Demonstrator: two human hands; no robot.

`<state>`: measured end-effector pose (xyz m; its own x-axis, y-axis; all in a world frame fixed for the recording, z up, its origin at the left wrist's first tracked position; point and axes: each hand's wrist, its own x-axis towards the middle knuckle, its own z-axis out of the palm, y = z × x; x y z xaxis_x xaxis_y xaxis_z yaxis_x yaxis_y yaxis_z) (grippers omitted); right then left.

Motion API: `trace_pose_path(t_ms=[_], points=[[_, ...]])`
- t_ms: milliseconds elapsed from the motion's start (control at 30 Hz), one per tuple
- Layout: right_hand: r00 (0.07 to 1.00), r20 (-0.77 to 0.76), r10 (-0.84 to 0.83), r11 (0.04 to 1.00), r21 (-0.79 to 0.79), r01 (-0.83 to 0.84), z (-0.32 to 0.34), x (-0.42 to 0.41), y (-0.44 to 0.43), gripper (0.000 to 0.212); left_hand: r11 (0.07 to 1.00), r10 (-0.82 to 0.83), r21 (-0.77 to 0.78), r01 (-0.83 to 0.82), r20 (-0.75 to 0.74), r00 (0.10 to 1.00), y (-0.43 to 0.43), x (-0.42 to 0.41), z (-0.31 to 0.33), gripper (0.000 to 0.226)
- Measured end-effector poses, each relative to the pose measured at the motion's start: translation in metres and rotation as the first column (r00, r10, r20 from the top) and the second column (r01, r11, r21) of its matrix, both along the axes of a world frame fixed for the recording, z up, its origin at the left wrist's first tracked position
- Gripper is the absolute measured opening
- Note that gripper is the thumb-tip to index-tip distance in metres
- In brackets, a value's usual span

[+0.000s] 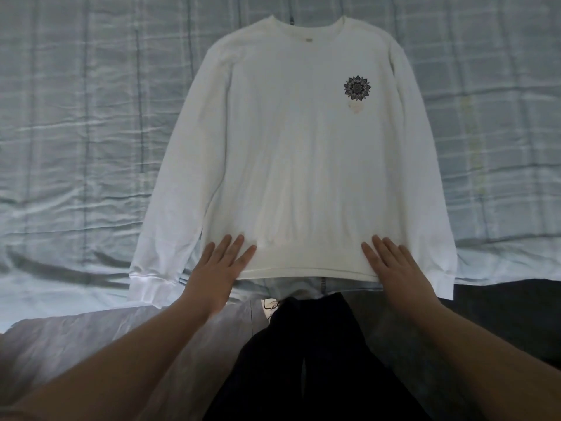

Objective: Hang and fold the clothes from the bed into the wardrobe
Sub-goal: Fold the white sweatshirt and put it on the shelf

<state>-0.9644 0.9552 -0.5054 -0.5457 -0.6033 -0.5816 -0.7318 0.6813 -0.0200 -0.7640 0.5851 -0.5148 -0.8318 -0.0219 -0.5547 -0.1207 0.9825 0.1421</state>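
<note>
A white long-sleeved sweatshirt [291,147] lies flat and face up on the bed [76,117], its body smoothed out with only faint lengthwise creases. The round collar [309,25] points away from the person and the hem [309,267] lies nearest them, close to the bed's near edge. A small dark flower-like motif [357,88] sits on the chest, toward the person's right, with a faint pinkish mark [353,108] just under it. A tiny label [308,40] shows inside the neck. Both sleeves lie straight down beside the body, slightly spread: one sleeve [170,208] on the person's left ends in a ribbed cuff [151,287] past the hem, and the other [425,192] runs down on the right.

The left hand [215,271] rests flat on the hem's left corner, fingers straight and a little fanned, holding nothing. The right hand [397,268] lies the same way on the right corner, palm down, fingers straight and close together.

The bed wears a pale blue-grey checked cover, wrinkled around the sweatshirt. Below the hem, the person's dark trousers [303,360] and part of a light shoe [270,308] are visible.
</note>
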Motion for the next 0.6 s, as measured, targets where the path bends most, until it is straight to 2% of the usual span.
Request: trace_pose_path(t_ms=[100, 167, 300, 367, 433, 533, 600], points=[[0.999, 0.048, -0.018, 0.998, 0.059, 0.015, -0.003, 0.002, -0.006, 0.112, 0.999, 0.054, -0.003, -0.054, 0.031, 0.998, 0.010, -0.008, -0.004, 0.109], [0.993, 0.105, -0.048, 0.998, 0.039, 0.044, 0.004, 0.002, -0.010, 0.108, 0.993, 0.115, 0.011, -0.115, 0.042, 0.993, 0.016, -0.010, 0.001, 0.099], [0.970, 0.168, -0.173, 0.966, -0.162, 0.200, 0.036, -0.006, -0.006, 0.086, 0.971, 0.223, 0.075, -0.225, 0.034, 0.974, 0.036, -0.023, 0.025, 0.089], [0.939, 0.161, -0.304, 0.898, -0.280, 0.339, 0.050, -0.015, 0.001, 0.075, 0.960, 0.246, 0.131, -0.246, 0.021, 0.969, 0.052, -0.041, 0.040, 0.087], [0.869, 0.163, -0.468, 0.800, -0.339, 0.494, 0.059, -0.028, 0.012, 0.065, 0.951, 0.255, 0.183, -0.248, -0.016, 0.967, 0.070, -0.067, 0.053, 0.083], [0.673, 0.215, -0.708, 0.599, -0.321, 0.733, 0.059, -0.057, 0.033, 0.054, 0.936, 0.266, 0.269, -0.226, -0.121, 0.956, 0.108, -0.113, 0.063, 0.072], [0.548, 0.212, -0.809, 0.486, -0.284, 0.827, 0.051, -0.076, 0.047, 0.047, 0.926, 0.252, 0.327, -0.188, -0.166, 0.953, 0.139, -0.148, 0.062, 0.067]])
